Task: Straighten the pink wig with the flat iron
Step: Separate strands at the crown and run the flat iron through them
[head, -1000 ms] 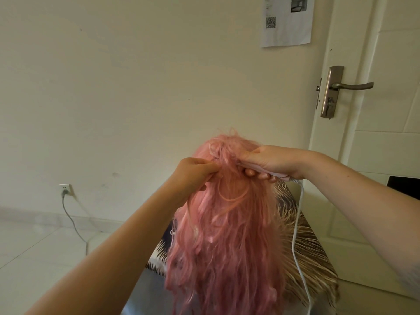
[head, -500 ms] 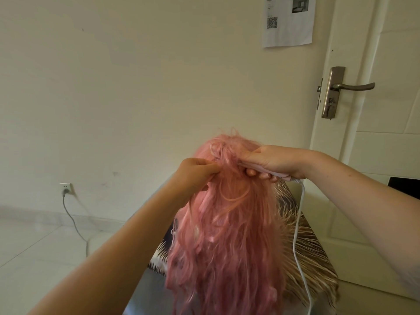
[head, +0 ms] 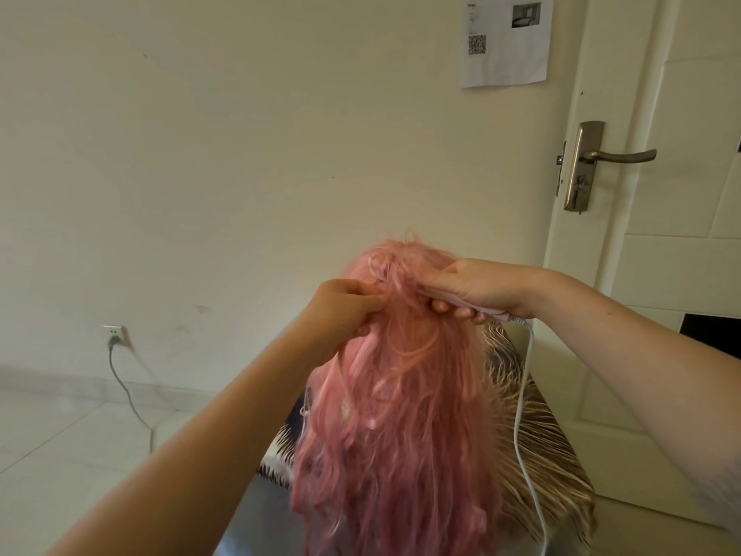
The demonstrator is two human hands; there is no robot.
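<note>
Pink synthetic wig, long, wavy and tangled, hangs from a raised crown near mid-frame down toward the viewer; whatever carries it is hidden under the hair. Behind and to the right of it shows a brown-and-cream streaked fabric.

Right hand: fingers and thumb curled round the slim pale-pink flat iron, held at the crown of the wig on its right side. The iron's long axis runs roughly level, tip pointing left into the hair, tail end pointing right, where the white power cord leaves it and drops down the right of the wig. The plates are buried in the strands, so whether they are closed on hair cannot be told.

Left hand: fingers bunched together and pinching a lock at the crown, just left of the iron's tip.

Governing relation: the free length of the wig falls below both hands, crosswise to the iron's axis. The right hand is the nearer to the tool's working end, and the left hand holds the root side. The step in hand is judged to be feeding a section between the plates; a downward draw along the strands would follow, with the left fingertips lying close to the hot tip.

Also present: a wall socket with a grey cable plugged in.
</note>
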